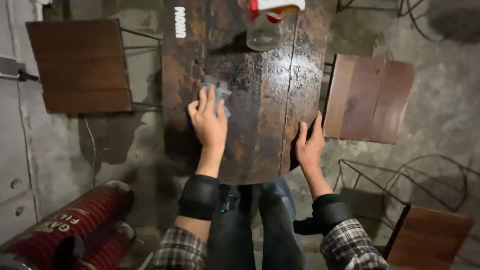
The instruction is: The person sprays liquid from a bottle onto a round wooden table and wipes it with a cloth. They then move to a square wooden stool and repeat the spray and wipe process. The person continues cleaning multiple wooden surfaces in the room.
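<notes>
Your left hand (210, 122) pressed flat, fingers spread, on a grey cloth (218, 91) lying under your fingertips; your right hand (309, 145) gripped the near rim of the rusty round table (260, 130). Ahead of your hands the top looked wet and glossy, the near edge duller, so wiping seemed partly done. A spray bottle (267, 22) stood beyond, wooden chairs (370, 97) beside, on bare concrete floor (440, 115).

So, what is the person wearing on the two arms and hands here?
Both hands, the left hand and the right hand, are bare, with no gloves. Each forearm carries a black padded band, one on the left and one on the right. Behind the bands, plaid shirt sleeves in dark and pale checks are pushed back.
</notes>
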